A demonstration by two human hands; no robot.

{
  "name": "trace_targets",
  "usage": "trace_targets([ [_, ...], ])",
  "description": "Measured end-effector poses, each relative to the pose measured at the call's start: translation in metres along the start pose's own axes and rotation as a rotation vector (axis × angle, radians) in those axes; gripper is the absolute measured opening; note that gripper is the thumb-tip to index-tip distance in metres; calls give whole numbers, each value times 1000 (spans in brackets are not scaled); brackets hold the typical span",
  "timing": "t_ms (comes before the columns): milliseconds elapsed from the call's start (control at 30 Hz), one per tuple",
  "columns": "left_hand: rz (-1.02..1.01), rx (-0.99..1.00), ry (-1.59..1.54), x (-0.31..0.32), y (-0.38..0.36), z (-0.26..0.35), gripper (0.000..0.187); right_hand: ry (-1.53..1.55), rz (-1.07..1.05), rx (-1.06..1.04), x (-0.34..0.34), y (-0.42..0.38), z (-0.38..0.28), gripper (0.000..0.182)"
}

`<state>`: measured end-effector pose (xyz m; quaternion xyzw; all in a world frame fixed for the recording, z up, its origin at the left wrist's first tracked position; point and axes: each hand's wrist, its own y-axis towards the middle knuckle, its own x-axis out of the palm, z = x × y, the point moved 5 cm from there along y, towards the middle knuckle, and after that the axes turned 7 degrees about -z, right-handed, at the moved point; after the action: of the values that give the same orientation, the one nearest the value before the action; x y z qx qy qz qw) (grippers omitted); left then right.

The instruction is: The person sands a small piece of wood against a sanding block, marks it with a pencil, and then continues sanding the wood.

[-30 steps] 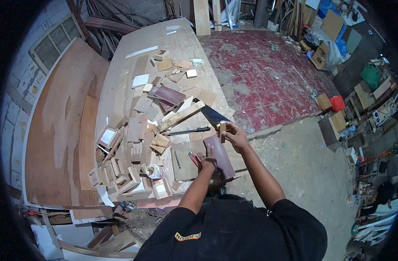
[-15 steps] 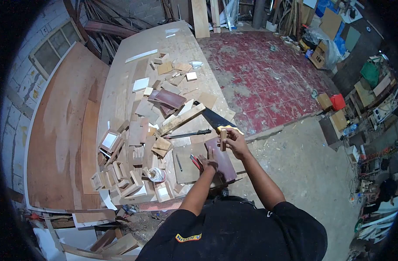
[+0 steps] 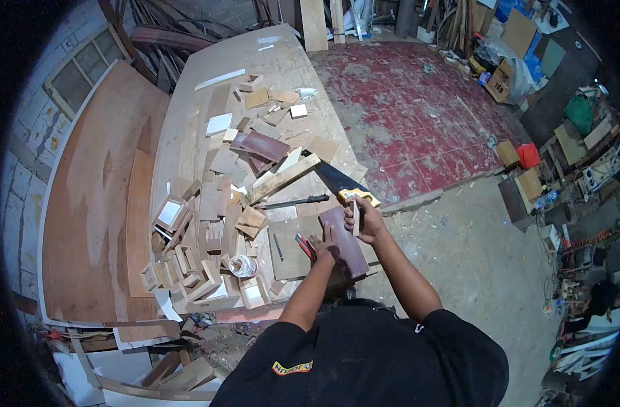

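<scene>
My left hand point(image 3: 325, 247) lies with its fingers spread on a dark reddish-brown board point(image 3: 351, 256) at the near edge of the workbench. Just left of that hand rests a red-handled tool point(image 3: 302, 243), partly covered by the fingers. Above the board's right side, my right hand point(image 3: 370, 222) is closed around a small wooden block point(image 3: 355, 220) held upright. Beyond it lies a handsaw point(image 3: 338, 180) with a yellow and black handle. A pencil-like dark stick point(image 3: 278, 247) is on the flat panel point(image 3: 289, 234) to the left.
Wooden offcuts and small box frames point(image 3: 201, 278) crowd the workbench point(image 3: 269, 54). A white tub point(image 3: 243, 266) stands among them. A long dark tool point(image 3: 293, 202) and a pale wood strip point(image 3: 283, 180) lie ahead. Red tiled floor point(image 3: 418, 122) is at the right.
My right hand has shifted slightly downward, and the wooden block in it has turned and shows a paler face. My left hand stays on the board.
</scene>
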<state>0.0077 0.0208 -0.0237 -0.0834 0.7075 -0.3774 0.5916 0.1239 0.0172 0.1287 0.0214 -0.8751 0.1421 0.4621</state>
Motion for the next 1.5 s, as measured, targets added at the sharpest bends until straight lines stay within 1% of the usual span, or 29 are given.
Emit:
trace_targets([
  [67, 39, 23, -36, -1, 3, -2, 72, 65, -19, -5, -4, 3, 1, 31],
  [133, 23, 10, -8, -2, 5, 0, 72, 248, -62, 46, -8, 6, 2, 40],
  [167, 5, -2, 17, -2, 4, 1, 73, 251, -60, 43, -13, 8, 1, 40],
  [233, 15, 8, -10, -3, 4, 1, 73, 378, -189, 109, -11, 9, 1, 50],
  [367, 65, 23, -16, -3, 1, 0, 73, 327, -121, 35, -6, 10, -2, 55],
  [433, 38, 10, -6, -4, 0, 1, 71, 255, -90, 18, -6, 9, -5, 56],
  [500, 10, -3, 5, -8, -2, 2, 68, 242, -114, 23, -6, 8, -6, 55],
  [567, 7, -20, -1, -5, 3, 2, 69, 191, -204, 23, -3, 7, -9, 56],
  [700, 19, -4, -24, -3, 6, 1, 68, 119, -193, -4, 1, 4, -12, 56],
  [767, -6, -2, -23, -3, 5, 1, 66, 188, -160, -32, 8, 0, -17, 46],
  [800, -6, -6, -24, -3, 4, 0, 66, 188, -163, -30, 3, 3, -14, 46],
  [867, 38, 35, -53, -2, 5, -1, 66, 88, -25, -169, -18, 9, -11, 33],
  [900, 39, 30, -54, -2, 6, -1, 66, 88, -30, -166, -22, 10, -10, 33],
  [967, 5, 25, -84, -1, 7, 0, 73, -24, 75, -197, -25, 6, -14, 24],
  [1000, 5, 21, -84, -1, 7, 1, 73, -42, 107, -181, -27, 2, -14, 20],
  [1067, 13, -12, -10, -6, 0, 3, 90, -84, 134, -173, -33, 0, -14, 19],
  [1100, 11, -17, -10, -8, -2, 4, 90, -126, 164, -167, -38, -3, -14, 17],
  [1167, -105, -32, 21, -20, -15, 8, 106, -113, 189, -150, -46, -8, -11, 16],
  [1200, -110, -36, 22, -18, -13, 8, 106, -133, 260, -151, -56, -9, -6, 15],
  [1233, -73, -52, -16, -10, -2, 6, 113, -153, 331, -152, -71, -9, 1, 15],
  [1267, -35, -66, -52, 0, 12, 4, 121, -238, 394, -141, -88, -10, 11, 16],
  [1300, -40, -68, -49, 23, 30, 0, 121, -377, 433, -96, -103, -11, 21, 18],
  [1333, 393, -84, 80, 35, 42, -3, 127, -533, 489, -86, -109, -17, 27, 22],
  [1367, 825, -95, 209, 39, 36, -1, 134, -690, 545, -75, -114, -23, 34, 26],
  [1400, 816, -90, 209, 17, 18, 4, 134, -1069, 627, -31, -141, -22, 48, 33],
  [1433, 356, -58, 107, -18, -3, 9, 138, -1065, 630, -23, -148, -28, 58, 33],
  [1467, -104, -27, 6, -26, -18, 12, 142, -1182, 627, -106, -148, -34, 63, 34],
  [1500, -113, -29, 7, -21, -14, 10, 142, -1298, 619, -191, -143, -37, 66, 35],
])
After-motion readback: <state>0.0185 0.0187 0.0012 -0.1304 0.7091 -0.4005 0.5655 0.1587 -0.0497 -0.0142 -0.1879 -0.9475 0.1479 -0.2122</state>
